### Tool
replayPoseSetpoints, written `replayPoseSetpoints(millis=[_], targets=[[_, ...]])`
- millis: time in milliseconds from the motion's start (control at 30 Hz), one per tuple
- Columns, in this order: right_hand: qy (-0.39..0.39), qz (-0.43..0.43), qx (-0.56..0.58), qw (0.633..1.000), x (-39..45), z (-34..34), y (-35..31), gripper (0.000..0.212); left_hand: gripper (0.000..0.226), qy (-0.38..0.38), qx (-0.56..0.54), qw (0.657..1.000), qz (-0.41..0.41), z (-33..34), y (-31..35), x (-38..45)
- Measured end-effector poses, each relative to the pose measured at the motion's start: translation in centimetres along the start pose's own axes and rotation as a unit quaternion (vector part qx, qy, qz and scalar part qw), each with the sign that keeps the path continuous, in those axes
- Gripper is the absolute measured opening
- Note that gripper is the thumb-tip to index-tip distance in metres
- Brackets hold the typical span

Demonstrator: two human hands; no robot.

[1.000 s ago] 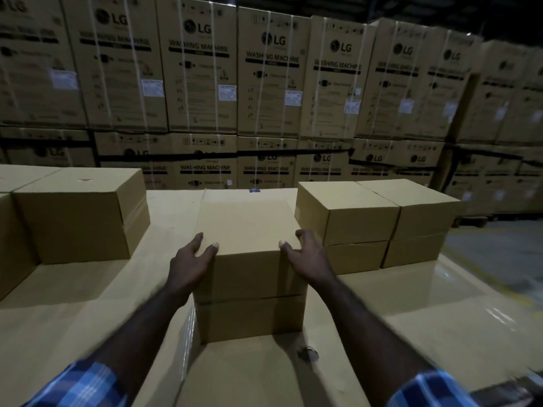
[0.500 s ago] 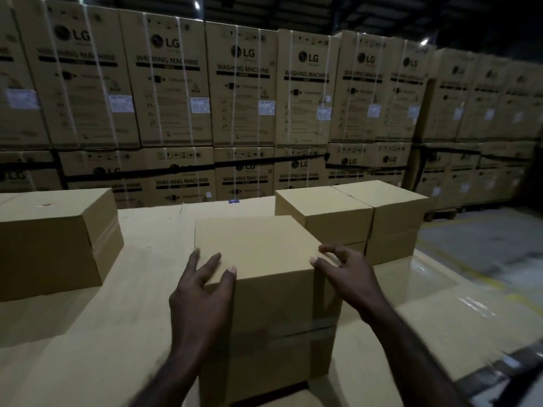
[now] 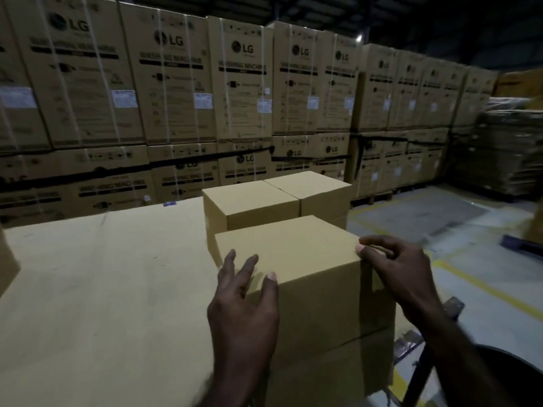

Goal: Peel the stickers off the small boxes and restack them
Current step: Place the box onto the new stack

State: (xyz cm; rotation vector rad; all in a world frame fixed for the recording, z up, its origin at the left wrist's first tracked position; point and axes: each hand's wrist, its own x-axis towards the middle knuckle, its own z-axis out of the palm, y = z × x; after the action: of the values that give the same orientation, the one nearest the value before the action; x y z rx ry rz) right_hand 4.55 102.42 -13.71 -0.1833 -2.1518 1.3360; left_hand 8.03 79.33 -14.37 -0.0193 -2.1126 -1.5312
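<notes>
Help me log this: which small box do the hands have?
The nearest small box, topping the front stack, left hand and right hand on it; the two behind are untouched.

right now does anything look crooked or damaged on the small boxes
Nothing stands out. The near box sits square on the one beneath, held by the left hand and right hand; the two boxes behind look aligned.

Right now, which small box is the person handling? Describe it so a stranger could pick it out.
Start at the wall of LG washing machine cartons, then drop to the wide cardboard surface before it. The handled box is the nearest small one, the only one with the left hand and right hand on it.
</notes>
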Motion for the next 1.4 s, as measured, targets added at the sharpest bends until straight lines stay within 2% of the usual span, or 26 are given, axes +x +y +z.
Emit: replayPoseSetpoints(millis=[133, 333, 533, 667, 900, 1400], targets=[[0.032, -0.002, 0.025, 0.999, 4.6, -4.3, 3.7, 0.02, 0.039, -0.019, -0.013, 0.999, 0.047, 7.6, 1.4, 0.8], [0.046, -0.003, 0.023, 0.999, 14.1, -9.6, 9.8, 0.021, 0.036, -0.034, -0.027, 0.998, 0.046, 20.0, 3.2, 2.7], [0.015, 0.005, 0.038, 0.999, 22.5, -11.2, 15.2, 0.022, 0.034, -0.03, 0.007, 0.999, 0.034, 29.2, 3.5, 4.9], [0.003, 0.003, 0.047, 0.999, 26.0, -11.4, 17.8, 0.022, 0.033, -0.034, 0.031, 0.998, 0.03, 33.0, 3.0, 5.7], [-0.02, 0.013, 0.062, 0.998, 29.7, -11.1, 21.7, 0.021, 0.032, -0.032, 0.048, 0.998, 0.021, 36.7, 2.2, 6.2], [-0.035, -0.016, 0.032, 0.999, 30.5, -7.8, 23.9, 0.022, 0.035, -0.032, 0.083, 0.996, 0.011, 37.3, -0.5, 7.8]])
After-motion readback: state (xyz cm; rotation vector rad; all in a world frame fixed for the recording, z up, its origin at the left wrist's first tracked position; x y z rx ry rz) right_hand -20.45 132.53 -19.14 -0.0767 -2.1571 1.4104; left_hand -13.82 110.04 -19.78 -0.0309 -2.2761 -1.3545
